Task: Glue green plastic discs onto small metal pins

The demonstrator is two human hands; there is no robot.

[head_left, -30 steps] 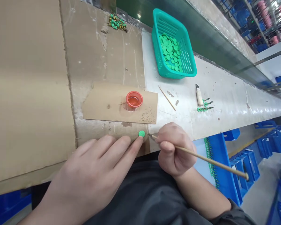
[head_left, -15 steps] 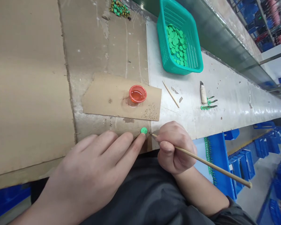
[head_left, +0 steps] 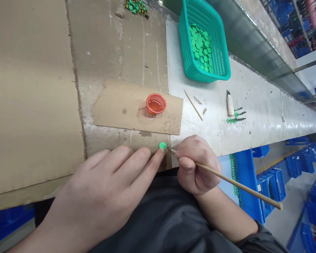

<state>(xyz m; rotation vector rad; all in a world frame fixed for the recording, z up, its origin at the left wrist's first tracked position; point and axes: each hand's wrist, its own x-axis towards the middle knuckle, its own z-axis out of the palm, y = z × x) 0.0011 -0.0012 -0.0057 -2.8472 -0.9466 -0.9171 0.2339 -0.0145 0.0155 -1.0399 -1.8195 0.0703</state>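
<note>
Just between separated hands: flat, round green disc (head_left: pixel 162 145), touched at near edge by fingertip of left hand (head_left: pixel 105 189); immediately rightward, dark-tipped, slender tan wooden stick (head_left: pixel 237 183), pinched in right hand (head_left: pixel 197 165).

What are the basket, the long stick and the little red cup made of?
The basket looks like shiny plastic, with molded holes. The long stick seems to be smooth wood or bamboo, pale tan. The cup is probably glossy plastic: it's bright red with a thin rim.
</note>
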